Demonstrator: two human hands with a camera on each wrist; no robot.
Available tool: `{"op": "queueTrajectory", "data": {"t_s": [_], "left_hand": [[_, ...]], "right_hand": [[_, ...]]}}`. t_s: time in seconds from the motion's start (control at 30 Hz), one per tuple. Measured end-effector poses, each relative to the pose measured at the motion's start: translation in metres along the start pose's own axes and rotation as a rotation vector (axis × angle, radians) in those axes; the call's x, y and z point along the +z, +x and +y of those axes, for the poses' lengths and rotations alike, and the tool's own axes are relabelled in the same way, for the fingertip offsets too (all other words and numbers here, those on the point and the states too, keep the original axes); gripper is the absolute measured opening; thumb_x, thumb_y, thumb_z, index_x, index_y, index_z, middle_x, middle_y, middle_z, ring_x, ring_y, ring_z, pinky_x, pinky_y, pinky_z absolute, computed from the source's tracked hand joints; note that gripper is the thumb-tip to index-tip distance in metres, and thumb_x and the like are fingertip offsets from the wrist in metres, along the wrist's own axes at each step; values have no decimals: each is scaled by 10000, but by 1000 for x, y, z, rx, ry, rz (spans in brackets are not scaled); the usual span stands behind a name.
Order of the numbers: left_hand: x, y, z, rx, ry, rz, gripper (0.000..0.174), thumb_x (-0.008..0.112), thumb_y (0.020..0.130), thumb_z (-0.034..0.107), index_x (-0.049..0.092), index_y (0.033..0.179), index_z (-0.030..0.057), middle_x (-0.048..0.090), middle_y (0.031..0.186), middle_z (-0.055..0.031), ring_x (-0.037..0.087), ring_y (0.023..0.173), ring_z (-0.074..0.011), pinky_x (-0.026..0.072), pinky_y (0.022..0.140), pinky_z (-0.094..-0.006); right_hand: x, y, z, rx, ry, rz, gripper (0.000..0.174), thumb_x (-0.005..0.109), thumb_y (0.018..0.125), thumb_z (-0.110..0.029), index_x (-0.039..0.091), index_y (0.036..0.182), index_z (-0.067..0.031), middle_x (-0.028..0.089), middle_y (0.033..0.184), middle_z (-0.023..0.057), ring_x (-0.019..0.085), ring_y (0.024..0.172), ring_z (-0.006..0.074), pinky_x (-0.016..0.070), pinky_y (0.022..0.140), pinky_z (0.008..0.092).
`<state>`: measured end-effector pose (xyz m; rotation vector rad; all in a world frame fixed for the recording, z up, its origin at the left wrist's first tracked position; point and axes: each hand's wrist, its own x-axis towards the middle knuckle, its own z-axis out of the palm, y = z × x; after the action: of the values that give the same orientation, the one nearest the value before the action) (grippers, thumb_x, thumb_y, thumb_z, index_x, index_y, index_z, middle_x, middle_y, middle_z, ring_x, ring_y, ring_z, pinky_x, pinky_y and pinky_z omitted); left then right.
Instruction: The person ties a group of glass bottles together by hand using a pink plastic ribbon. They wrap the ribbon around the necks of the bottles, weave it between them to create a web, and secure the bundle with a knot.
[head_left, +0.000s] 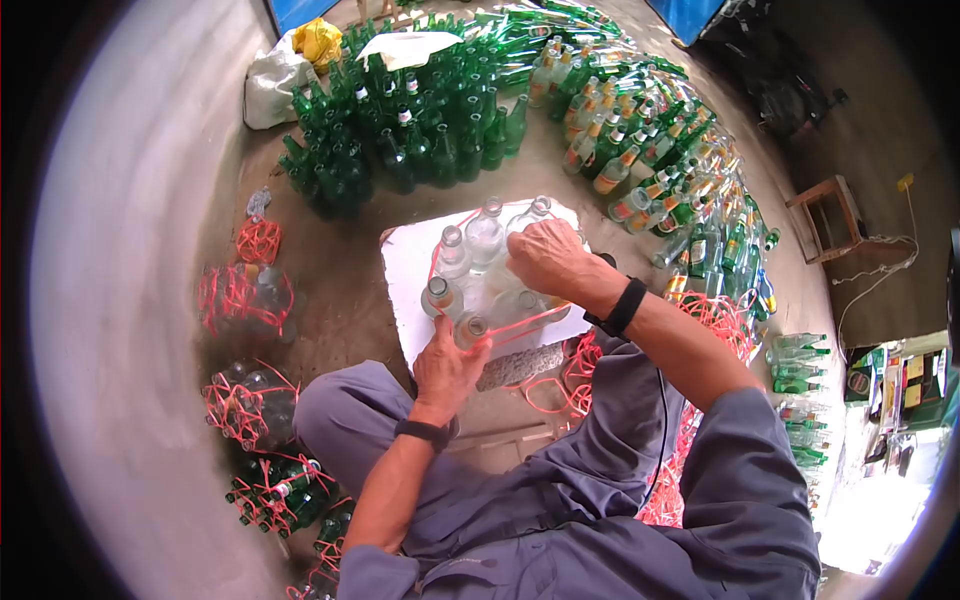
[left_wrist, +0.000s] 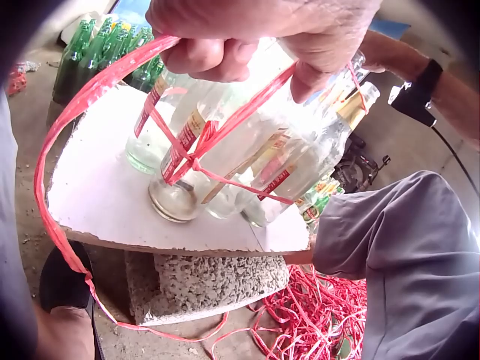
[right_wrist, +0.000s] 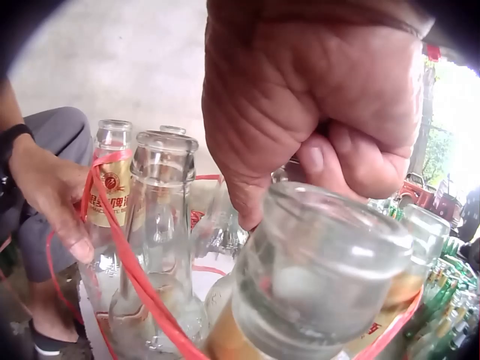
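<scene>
Green bottles (head_left: 430, 130) crowd the far side of the floor (head_left: 340, 245), labelled bottles (head_left: 650, 150) pile up along the right, and strapped bundles (head_left: 250, 400) line the left. Center stage, a white board (head_left: 405, 265) sits on a rough grey block (left_wrist: 202, 281), and up on it stands the cluster of clear glass bottles (head_left: 485, 240), with red strap (left_wrist: 247, 109) running round and between them.

And look at the left hand (head_left: 447, 370)! It's at the near left corner of the cluster, right by the necks, fingers curled round the strap, one length looping down past the board's edge and another angling to a crossing against the bottles' sides. Those glass sides stand just beyond the curled fingers.

Over to the right hand (head_left: 555, 262), above the far right part of the cluster: fingers folded tightly in toward the palm, thumb pointing down among the necks. One bottle mouth (right_wrist: 330, 225) rises just beside that thumb. Whether there's strap in those folded fingers, the views can't tell us. Down by the knee, a heap of loose red strap (left_wrist: 315, 315) lies tangled on the floor.
</scene>
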<state>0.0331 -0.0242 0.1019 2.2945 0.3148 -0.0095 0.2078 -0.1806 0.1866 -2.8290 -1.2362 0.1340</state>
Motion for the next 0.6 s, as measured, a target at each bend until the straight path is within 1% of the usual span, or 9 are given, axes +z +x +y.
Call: {"op": "queueTrajectory", "data": {"t_s": [0.13,0.2,0.23,0.33,0.43,0.47,0.53,0.57,0.6], "left_hand": [[3,-1,-3,-12,-2,14,582,761,798,391,436,1153,63,685,850,-205,679,793,-437,527,706,-514],[2,0,-2,-8,4,8,579,747,805,396,439,1167,66,691,828,-207,682,786,-441,528,707,-526],[2,0,-1,-31,20,3,576,749,801,398,441,1153,63,692,831,-210,681,791,-443,527,709,-526],[7,1,-5,-14,12,9,575,755,795,399,443,1138,58,693,838,-218,679,800,-449,524,711,-528],[9,1,-7,37,0,44,566,761,793,385,451,1136,57,688,850,-241,674,810,-459,520,705,-532],[9,1,-9,-14,35,34,563,764,792,384,461,1139,61,689,862,-240,674,819,-459,521,703,-531],[16,1,-14,-6,52,55,554,772,788,394,489,1140,74,692,897,-223,670,828,-456,522,696,-530],[11,0,-6,-60,19,26,553,772,788,409,499,1143,84,690,904,-204,671,813,-441,520,687,-526],[18,1,-19,11,40,45,518,768,802,380,496,1129,85,681,874,-198,666,780,-428,515,666,-522]], "right_hand": [[1,-8,2,32,35,-4,228,653,810,-229,657,792,-1,654,711,203,656,681,401,498,630,502],[1,-14,-4,90,39,77,259,658,825,-248,652,919,-6,670,843,190,659,804,388,501,688,506],[0,-16,-6,104,35,82,259,658,825,-248,652,919,-6,670,843,190,659,804,388,501,688,506],[-7,-23,-16,136,56,161,348,697,832,-274,643,1078,-34,659,1019,146,614,1012,327,481,816,469],[-13,-26,-28,78,95,279,351,717,828,-277,644,1082,-47,659,1008,132,616,1002,316,474,838,454],[-16,-29,-35,65,127,344,358,731,820,-288,643,1076,-53,657,997,126,622,973,315,482,814,452],[-12,-35,-45,27,191,375,281,717,823,-242,628,1011,-53,652,955,127,632,923,320,490,764,440],[-15,-41,-51,1,217,384,250,709,799,-216,617,955,-43,639,922,131,627,917,316,487,770,437],[-3,-43,-55,-44,189,429,247,702,771,-211,613,924,-38,622,891,123,614,909,302,473,793,429]]}}
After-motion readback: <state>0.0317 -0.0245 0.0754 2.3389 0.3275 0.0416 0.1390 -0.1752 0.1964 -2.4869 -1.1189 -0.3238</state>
